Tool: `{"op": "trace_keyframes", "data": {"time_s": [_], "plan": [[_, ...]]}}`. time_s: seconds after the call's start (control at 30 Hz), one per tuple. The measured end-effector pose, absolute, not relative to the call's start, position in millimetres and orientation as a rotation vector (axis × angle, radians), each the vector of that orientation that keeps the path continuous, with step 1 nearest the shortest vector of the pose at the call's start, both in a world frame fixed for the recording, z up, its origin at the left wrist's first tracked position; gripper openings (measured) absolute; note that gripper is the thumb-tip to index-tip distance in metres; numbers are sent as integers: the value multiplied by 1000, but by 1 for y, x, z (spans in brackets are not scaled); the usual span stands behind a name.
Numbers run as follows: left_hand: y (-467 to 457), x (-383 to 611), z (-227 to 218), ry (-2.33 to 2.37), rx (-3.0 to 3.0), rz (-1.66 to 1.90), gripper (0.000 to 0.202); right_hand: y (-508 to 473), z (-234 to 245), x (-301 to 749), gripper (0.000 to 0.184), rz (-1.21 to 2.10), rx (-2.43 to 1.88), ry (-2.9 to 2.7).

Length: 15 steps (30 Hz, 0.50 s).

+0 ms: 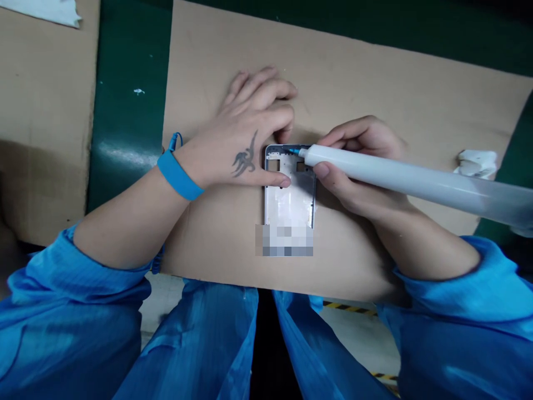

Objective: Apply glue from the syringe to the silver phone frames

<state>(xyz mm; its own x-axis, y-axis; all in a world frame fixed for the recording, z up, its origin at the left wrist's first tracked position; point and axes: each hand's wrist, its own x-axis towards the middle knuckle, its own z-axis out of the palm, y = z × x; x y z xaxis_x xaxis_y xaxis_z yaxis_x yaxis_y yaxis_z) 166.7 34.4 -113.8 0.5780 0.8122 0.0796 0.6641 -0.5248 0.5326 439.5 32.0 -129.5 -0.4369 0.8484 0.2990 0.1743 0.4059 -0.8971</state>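
We've got phone frame [289, 203] lying long axis away from us on cardboard sheet [375, 94]. Our left hand [250, 130] palm-down over far end, thumb on frame, can't tell if gripping. Our right hand [358, 166] narrow around white syringe [400, 175], blue tip [293, 150] at frame's far edge.

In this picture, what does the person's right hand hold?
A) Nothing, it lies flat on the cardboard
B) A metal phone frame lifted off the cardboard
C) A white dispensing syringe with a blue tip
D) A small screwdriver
C. The right hand grips the white dispensing syringe, with its blue tip at the top edge of the metal phone frame, which the left hand holds down.
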Motion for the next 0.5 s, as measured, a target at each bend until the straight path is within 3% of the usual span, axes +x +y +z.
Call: {"op": "trace_keyframes", "data": {"time_s": [0.5], "plan": [[38,165,-115,1185,2355,423,63,33,-128,443,33,1177,-954,-1866]]}}
